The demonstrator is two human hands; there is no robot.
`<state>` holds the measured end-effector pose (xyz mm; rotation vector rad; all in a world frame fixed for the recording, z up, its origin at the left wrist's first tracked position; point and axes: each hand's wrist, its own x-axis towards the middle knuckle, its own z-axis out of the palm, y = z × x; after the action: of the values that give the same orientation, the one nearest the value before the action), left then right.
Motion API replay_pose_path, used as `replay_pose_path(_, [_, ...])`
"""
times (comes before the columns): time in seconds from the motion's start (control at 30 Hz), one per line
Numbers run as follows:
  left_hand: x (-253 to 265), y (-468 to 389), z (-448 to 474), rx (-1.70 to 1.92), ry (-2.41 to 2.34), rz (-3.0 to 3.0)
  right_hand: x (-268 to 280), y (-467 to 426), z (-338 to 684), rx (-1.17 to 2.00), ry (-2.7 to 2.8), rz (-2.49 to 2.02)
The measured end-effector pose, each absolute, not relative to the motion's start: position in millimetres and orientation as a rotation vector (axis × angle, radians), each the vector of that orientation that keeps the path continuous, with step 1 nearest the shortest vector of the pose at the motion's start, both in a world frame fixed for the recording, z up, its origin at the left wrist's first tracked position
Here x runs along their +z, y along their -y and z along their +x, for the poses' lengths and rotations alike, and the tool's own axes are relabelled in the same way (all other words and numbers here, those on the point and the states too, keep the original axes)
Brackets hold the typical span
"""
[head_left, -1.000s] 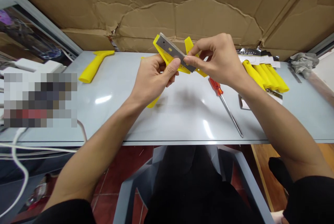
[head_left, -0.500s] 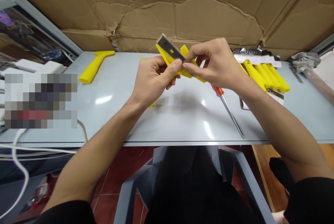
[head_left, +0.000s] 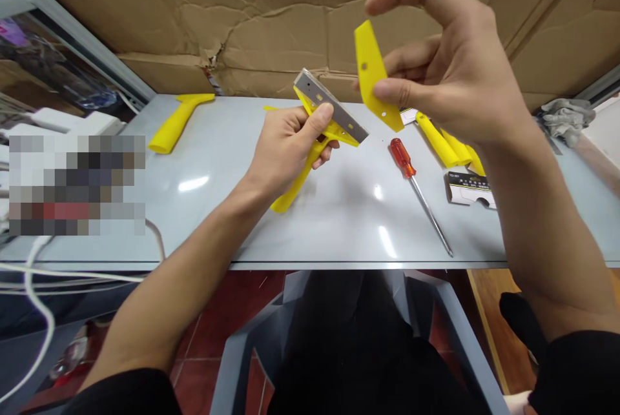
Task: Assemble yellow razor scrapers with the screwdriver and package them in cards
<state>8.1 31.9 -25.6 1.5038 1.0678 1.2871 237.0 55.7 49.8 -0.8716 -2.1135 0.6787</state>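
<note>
My left hand [head_left: 295, 137] is closed on a yellow scraper [head_left: 296, 186], its thumb pressing a flat metal blade [head_left: 356, 126] against the scraper's head. The yellow handle slants down toward the table below that hand. Higher up and to the right, my right hand [head_left: 450, 60] pinches a yellow cover plate [head_left: 372, 82] between thumb and a curled finger, with the index finger raised clear of it. Two small holes show in the plate, which is apart from the scraper. Beneath the right hand, a screwdriver [head_left: 405, 166] with a red handle lies on the table.
Another yellow scraper handle [head_left: 174, 124] lies at the back left. Several yellow handles [head_left: 438, 139] and a black-and-white card package [head_left: 467, 188] are at the right, partly behind my forearm. Cardboard [head_left: 276, 34] stands behind the table [head_left: 203, 228]; white cables [head_left: 36, 286] hang at left.
My right hand has risen and moved right, lifting the cover plate away from the scraper. More of the blade and handle now shows. My left hand stays nearly in place.
</note>
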Motion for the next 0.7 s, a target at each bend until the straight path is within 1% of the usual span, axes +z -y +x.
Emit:
replay_pose_path(0.07, [-26, -32, 9, 1.283, -1.053, 1.502, 47, -53, 231, 0.793, 2.097, -0.874])
replay_pose_path(0.1, [-26, -31, 9, 1.282, -1.047, 1.496, 44, -52, 226, 0.799, 2.11, -0.888])
replay_pose_path(0.23, [-28, -31, 9, 1.27, -1.018, 1.456, 32, -53, 212, 0.579, 2.146, -0.931])
replay_pose_path(0.3, [-28, -31, 9, 1.262, -0.993, 1.455, 29, -53, 210, 0.525, 2.117, -0.927])
replay_pose_path(0.47, [-27, -30, 6, 1.254, -0.984, 1.466, 27, -54, 211, 0.585, 2.145, -0.86])
replay_pose_path(0.7, [-29, -31, 4, 1.198, -0.853, 1.543, 31, -47, 208, 0.529, 2.18, -1.021])
